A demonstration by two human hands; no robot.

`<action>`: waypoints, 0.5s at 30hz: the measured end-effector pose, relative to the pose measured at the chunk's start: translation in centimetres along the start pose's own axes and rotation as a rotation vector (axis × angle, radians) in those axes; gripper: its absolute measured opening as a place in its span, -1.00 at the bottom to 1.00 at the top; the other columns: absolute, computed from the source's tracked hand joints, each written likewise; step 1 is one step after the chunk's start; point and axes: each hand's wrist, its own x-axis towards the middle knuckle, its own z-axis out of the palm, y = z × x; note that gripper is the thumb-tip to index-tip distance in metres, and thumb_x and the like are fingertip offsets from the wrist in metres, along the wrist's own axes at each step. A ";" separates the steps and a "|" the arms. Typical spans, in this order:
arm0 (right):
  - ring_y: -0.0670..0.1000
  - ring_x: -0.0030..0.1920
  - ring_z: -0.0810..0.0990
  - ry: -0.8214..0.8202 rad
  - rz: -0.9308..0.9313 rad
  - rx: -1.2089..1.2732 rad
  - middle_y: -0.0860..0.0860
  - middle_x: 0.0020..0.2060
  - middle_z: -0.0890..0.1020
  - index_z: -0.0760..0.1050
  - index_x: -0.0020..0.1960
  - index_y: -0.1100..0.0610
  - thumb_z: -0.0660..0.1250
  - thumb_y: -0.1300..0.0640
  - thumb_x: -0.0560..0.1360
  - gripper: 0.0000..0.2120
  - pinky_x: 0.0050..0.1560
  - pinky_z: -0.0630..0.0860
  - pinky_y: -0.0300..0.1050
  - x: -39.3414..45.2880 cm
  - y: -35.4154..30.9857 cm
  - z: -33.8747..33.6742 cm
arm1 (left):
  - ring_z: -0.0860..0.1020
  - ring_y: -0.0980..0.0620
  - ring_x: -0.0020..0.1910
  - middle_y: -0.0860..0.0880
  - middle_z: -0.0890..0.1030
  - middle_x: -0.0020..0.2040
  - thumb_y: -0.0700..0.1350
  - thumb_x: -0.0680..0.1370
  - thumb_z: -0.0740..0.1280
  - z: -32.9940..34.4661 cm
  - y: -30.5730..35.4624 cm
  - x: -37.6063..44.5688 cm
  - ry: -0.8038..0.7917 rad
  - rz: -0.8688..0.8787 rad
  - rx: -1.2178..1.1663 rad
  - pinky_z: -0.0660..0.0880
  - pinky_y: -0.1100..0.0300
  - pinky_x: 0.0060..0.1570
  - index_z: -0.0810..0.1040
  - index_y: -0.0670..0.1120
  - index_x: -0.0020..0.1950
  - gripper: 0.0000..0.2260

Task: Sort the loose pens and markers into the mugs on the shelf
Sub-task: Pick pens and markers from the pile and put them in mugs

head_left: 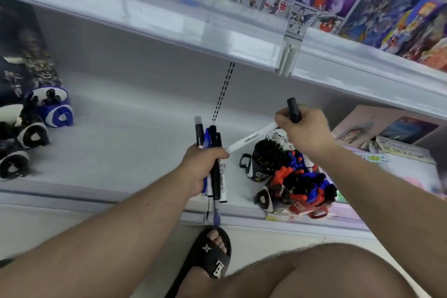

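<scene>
My left hand (202,167) grips a bundle of several black, blue and white pens and markers (212,152), held upright over the white shelf (125,143). My right hand (306,129) holds a white marker with a black cap (254,139), the cap sticking up above the fist, its white barrel slanting down toward my left hand. Just below my right hand stands a black mug (262,161) full of black-capped pens. Beside it, more mugs hold black, blue and orange-red pens (304,184), one of them a red mug (306,208) at the shelf's front.
At the shelf's left stand a blue and white mug (56,109) and several black and white mugs (29,133) with pens. An upper shelf edge (217,31) overhangs. Boxed toys and books (396,138) lie to the right. My sandalled foot (210,251) is below.
</scene>
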 end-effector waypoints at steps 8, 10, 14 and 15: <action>0.21 0.02 0.58 0.495 0.123 -0.160 0.13 -0.15 0.60 0.58 0.11 0.19 0.29 0.08 0.57 -0.78 -0.10 0.35 -0.12 4.2 5.8 -3.2 | 0.51 -0.09 -0.23 -0.14 0.51 -0.20 -0.27 0.43 0.43 4.0 -0.8 3.8 0.093 -0.012 -0.156 0.53 0.05 -0.18 0.54 -0.15 -0.09 -0.88; 0.23 0.15 0.55 0.561 0.146 -0.212 0.20 0.07 0.63 0.51 0.25 0.20 0.26 0.07 0.59 -0.70 0.00 0.38 -0.08 5.1 6.6 -3.2 | 0.52 -0.07 -0.26 -0.14 0.51 -0.17 -0.26 0.42 0.43 4.4 -0.9 4.4 0.115 -0.020 -0.214 0.54 0.12 -0.27 0.53 -0.15 -0.04 -0.84; 0.28 0.15 0.55 0.520 0.156 -0.303 0.22 0.12 0.62 0.44 0.30 0.19 0.23 0.03 0.61 -0.66 0.01 0.39 -0.05 7.0 8.4 -2.0 | 0.53 -0.06 -0.27 -0.14 0.52 -0.16 -0.25 0.43 0.43 5.4 -1.0 5.1 0.101 -0.016 -0.224 0.54 0.15 -0.35 0.54 -0.15 0.01 -0.82; 0.29 0.13 0.56 0.496 0.137 -0.308 0.23 0.10 0.63 0.44 0.28 0.18 0.23 0.03 0.61 -0.68 0.01 0.42 -0.03 7.4 9.1 -1.5 | 0.53 -0.06 -0.26 -0.14 0.51 -0.17 -0.25 0.44 0.43 5.6 -1.0 5.3 0.086 -0.009 -0.218 0.54 0.15 -0.34 0.54 -0.14 0.01 -0.82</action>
